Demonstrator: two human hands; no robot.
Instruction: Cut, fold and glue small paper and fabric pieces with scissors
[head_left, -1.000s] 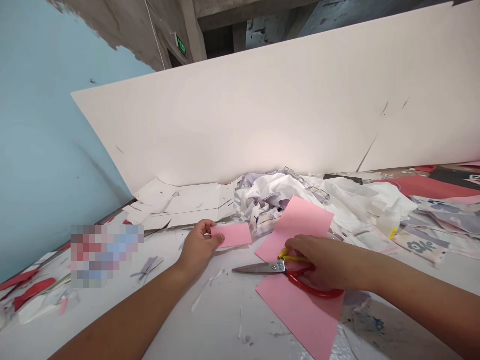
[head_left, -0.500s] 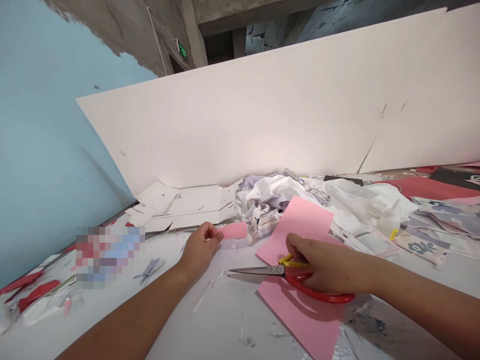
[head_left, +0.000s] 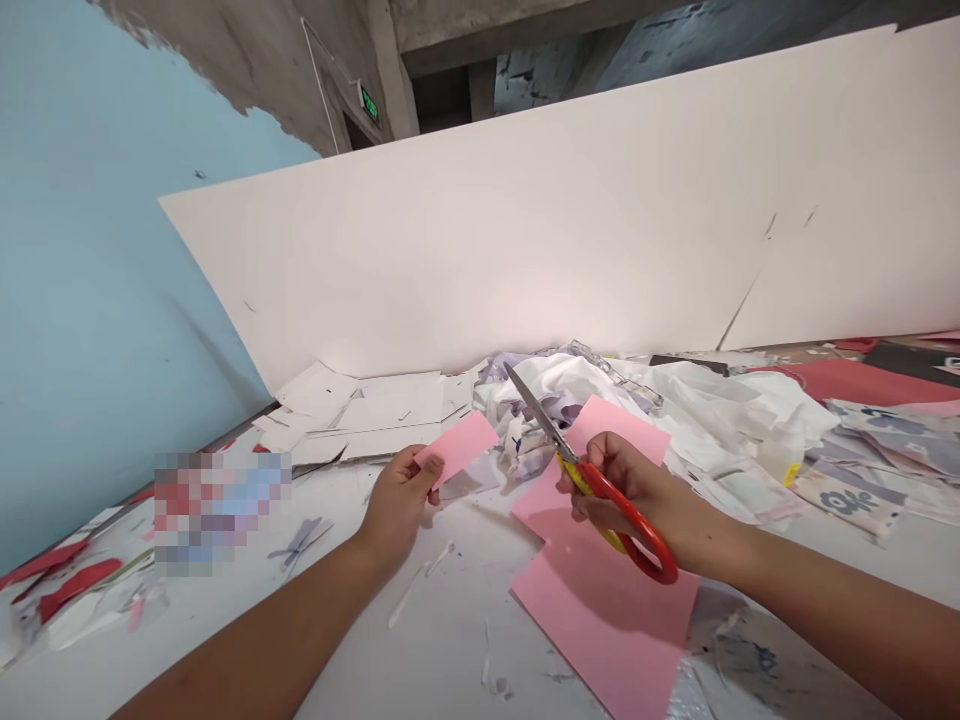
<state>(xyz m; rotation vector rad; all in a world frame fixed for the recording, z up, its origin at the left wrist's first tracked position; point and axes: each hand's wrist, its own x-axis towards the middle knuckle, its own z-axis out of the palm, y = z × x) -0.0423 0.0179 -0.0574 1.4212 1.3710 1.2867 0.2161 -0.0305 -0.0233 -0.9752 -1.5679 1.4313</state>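
Observation:
My left hand (head_left: 396, 500) pinches a small pink paper rectangle (head_left: 459, 448) by its near corner and holds it just above the white table (head_left: 442, 640). My right hand (head_left: 637, 495) grips red-and-yellow scissors (head_left: 585, 475) by the handles. The closed blades point up and to the left, towards the small piece. Under my right hand a large pink sheet (head_left: 600, 590) lies flat on the table.
A heap of crumpled white and printed paper (head_left: 645, 400) lies behind the pink sheet. Flat white card pieces (head_left: 360, 405) sit at the back left. A tall white board (head_left: 562, 220) leans along the back. Red scraps (head_left: 60, 585) lie far left, red and patterned sheets (head_left: 862, 420) at right.
My right hand has lifted the scissors off the table and swung the blades up and leftward. My left hand has raised the small pink piece slightly.

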